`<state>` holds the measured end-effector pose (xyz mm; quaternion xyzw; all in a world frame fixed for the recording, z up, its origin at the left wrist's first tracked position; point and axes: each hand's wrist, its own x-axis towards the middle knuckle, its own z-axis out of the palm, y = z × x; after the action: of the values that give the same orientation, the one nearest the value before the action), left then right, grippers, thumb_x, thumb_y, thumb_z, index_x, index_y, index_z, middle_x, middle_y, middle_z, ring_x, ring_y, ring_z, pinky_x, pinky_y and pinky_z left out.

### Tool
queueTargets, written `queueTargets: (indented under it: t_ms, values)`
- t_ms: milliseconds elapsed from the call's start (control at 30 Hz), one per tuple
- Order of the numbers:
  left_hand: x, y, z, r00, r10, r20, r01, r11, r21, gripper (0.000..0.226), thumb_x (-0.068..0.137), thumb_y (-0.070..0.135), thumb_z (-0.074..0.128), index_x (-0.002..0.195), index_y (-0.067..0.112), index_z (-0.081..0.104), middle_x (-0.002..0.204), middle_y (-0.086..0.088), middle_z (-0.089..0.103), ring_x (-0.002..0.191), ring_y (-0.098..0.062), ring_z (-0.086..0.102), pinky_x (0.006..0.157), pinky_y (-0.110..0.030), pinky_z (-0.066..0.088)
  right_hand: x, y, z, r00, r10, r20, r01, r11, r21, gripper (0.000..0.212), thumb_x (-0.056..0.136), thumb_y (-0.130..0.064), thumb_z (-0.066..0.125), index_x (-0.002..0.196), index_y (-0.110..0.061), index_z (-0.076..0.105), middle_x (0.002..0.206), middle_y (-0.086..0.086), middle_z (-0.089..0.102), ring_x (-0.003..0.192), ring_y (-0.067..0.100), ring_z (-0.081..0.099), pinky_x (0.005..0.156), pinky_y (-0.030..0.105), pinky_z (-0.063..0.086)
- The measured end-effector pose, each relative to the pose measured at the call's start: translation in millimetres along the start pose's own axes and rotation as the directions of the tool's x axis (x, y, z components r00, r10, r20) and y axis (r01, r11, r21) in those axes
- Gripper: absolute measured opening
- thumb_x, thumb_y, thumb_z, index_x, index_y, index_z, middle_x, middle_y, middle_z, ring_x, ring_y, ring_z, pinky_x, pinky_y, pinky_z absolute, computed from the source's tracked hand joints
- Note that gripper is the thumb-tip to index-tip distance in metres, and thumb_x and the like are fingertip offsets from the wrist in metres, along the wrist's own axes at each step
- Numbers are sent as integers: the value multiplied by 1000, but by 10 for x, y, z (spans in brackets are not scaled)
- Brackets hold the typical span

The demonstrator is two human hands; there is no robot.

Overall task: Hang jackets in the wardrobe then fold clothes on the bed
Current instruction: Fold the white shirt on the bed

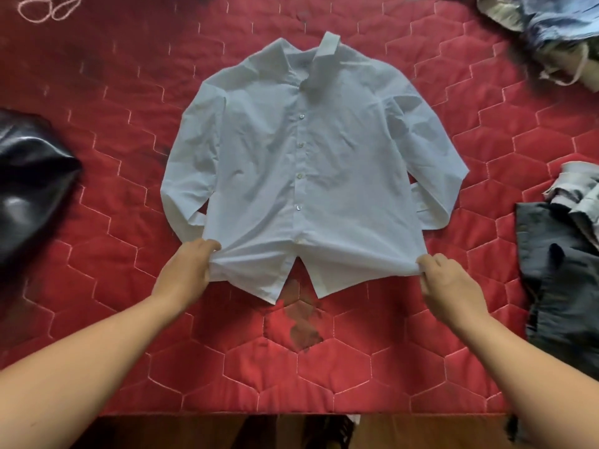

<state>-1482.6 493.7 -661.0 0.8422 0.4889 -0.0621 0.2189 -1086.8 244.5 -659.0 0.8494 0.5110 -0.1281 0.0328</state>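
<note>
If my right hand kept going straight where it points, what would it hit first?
The white shirt: the right hand pinches its hem corner and points inward across its front, toward the button row. Depth is hard to judge.

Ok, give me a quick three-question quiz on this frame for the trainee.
1. True or false: the shirt lies front up on the quilt.
2. Where do the left hand and right hand grip the shirt? A collar, B cuffs, C the two sides, near the hem.
3. What lies at the quilt's left edge?

Key: 1 true. 2 C. 3 a black leathery garment.
</note>
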Motion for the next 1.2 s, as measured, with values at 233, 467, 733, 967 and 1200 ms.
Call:
queueTargets:
  t_ms: [233,467,733,967,1200]
  values:
    - [-342,144,400,989,113,-94,-78,944,319,82,65,-3,68,141,24,55,140,-16,47,128,-39,46,99,-58,37,-177,-176,168,998,-41,-37,31,971,-235,31,79,-15,58,110,-12,62,105,16,58,94,39,54,74,48,43]
    - [-219,462,826,837,516,180,-537,717,444,34,66,5,66,97,16,54,88,-11,54,69,-32,56,57,-39,42,-152,-965,520,833,-465,301,515,850,-112,15,87,-14,60,102,-13,56,92,11,64,77,35,65,54,37,37]
    - [-444,706,1073,921,209,330,-222,975,3,63,98,23,45,157,28,24,126,-3,57,111,-28,59,78,-48,54,-137,-1126,722,942,-120,315,74,985,156,77,100,-26,40,158,-40,-9,116,13,59,95,40,65,69,43,47]
    - [-95,726,983,898,399,187,-409,912,18,80,78,9,57,154,21,34,165,-12,20,152,-34,20,115,-54,35,143,-1026,482,943,-284,177,245,946,211,66,82,-8,49,145,-21,33,152,5,36,132,37,40,100,54,46]
    - [542,639,809,857,481,-185,-428,864,263,50,68,-9,59,116,7,62,145,-18,28,136,-38,31,113,-64,32,621,-766,535,946,-320,-39,298,913,-279,43,81,-10,60,124,-11,57,164,20,22,150,42,22,116,69,16]
